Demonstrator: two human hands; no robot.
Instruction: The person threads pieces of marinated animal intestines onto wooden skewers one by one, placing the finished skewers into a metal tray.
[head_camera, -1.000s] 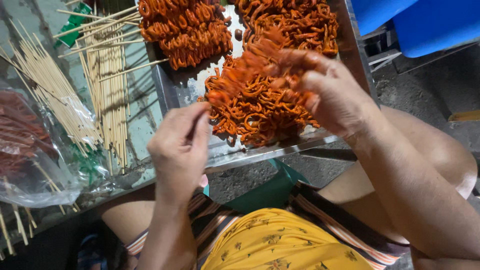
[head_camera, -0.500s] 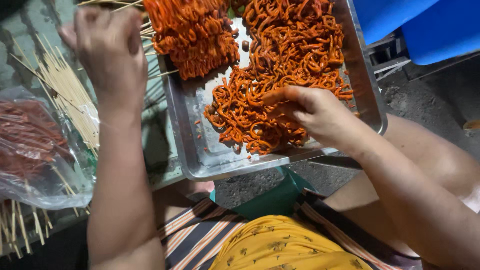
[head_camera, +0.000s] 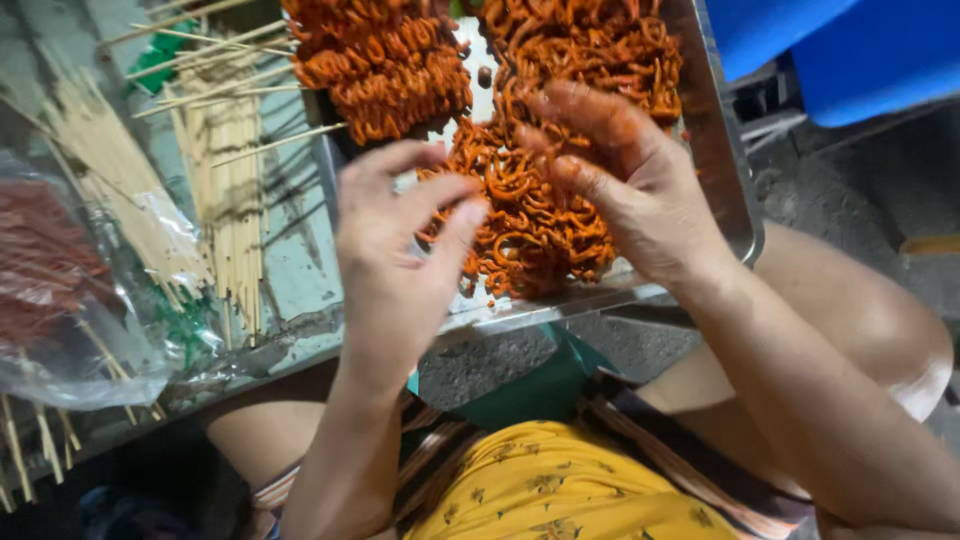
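Orange curled strips (head_camera: 530, 215) lie heaped in metal tray (head_camera: 725, 175). Right hand (head_camera: 625, 180) rests on heap, fingers loosely spread among strips. Left hand (head_camera: 400, 255) hovers at tray edge, fingertips pinched narrow; contents unclear. Bamboo skewers (head_camera: 225, 170) lie left.

shiny metal tray (head_camera: 738, 190), matt wooden skewers (head_camera: 225, 170)
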